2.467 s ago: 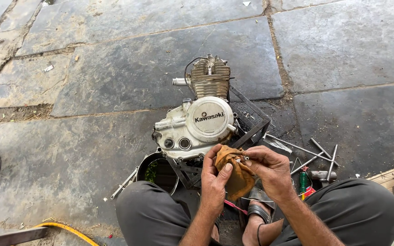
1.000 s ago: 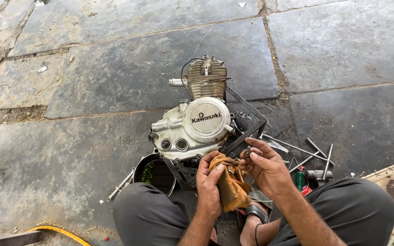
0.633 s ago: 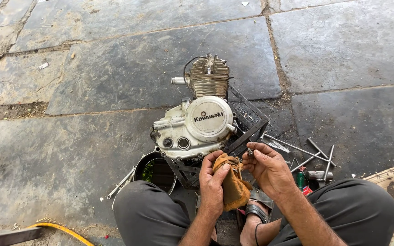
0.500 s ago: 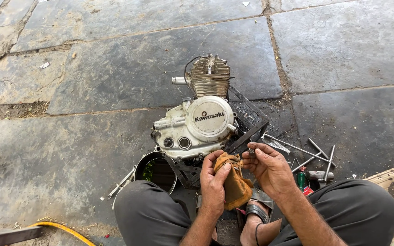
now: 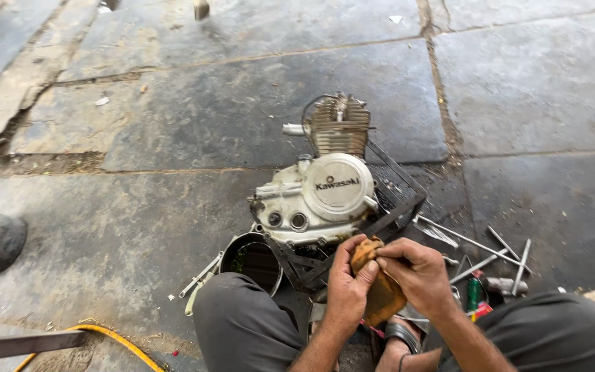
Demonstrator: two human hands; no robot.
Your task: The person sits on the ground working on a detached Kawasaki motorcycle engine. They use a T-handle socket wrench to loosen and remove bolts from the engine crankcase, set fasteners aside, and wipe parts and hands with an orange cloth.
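A motorcycle engine point(image 5: 321, 189) sits on the stone floor point(image 5: 173, 138), just beyond the knees. Near it, left hand point(image 5: 348, 289) and right hand point(image 5: 416, 273) both clutch an orange rag point(image 5: 382, 297). Any small part wrapped inside could slip into the scattered tools point(image 5: 490, 251) at right.

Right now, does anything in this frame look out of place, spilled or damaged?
Nothing looks spilled or broken. The motorcycle engine sits upright on a metal frame on stone paving, with long metal tools scattered loosely at its right. Both the left hand and the right hand grip a brown rag.
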